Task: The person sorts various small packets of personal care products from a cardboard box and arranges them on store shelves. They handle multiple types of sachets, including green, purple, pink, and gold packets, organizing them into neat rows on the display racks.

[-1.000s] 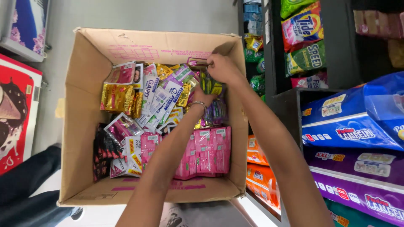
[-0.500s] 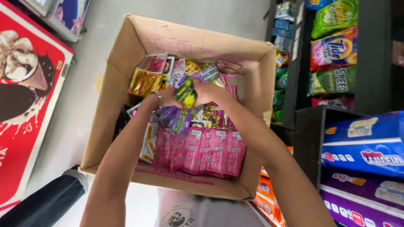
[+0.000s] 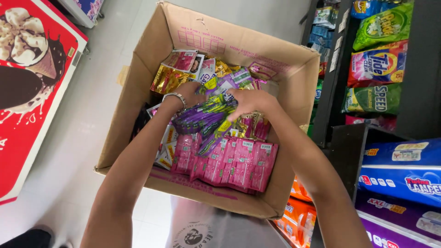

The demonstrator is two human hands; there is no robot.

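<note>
While a red freezer chest (image 3: 32,92) with an ice-cream cone picture fills the far left over the pale floor (image 3: 82,138), an open cardboard box (image 3: 183,32) takes the middle of the view, packed with strips of small sachets. Gold sachets (image 3: 166,79) lie toward the box's back left corner, with a pink-and-white packet (image 3: 183,59) just beyond them. The left hand (image 3: 188,94), a metal bracelet (image 3: 175,96) at its wrist, reaches down into the box, its fingers curled and closed around the left end of a bundle of purple and green sachet strips (image 3: 204,117). That bundle lies in the middle of the box, on top of the other packets and just above a row of bright pink sachets (image 3: 229,158) standing along the near wall. The right hand (image 3: 250,102) grips the bundle's right end from above, fingers bent over it and pressed against the strips. Both forearms come up from the bottom of the view. On the right, dark shelves (image 3: 330,92) hold green and pink detergent bags (image 3: 381,55), and blue and purple packs (image 3: 404,179) sit lower down.
</note>
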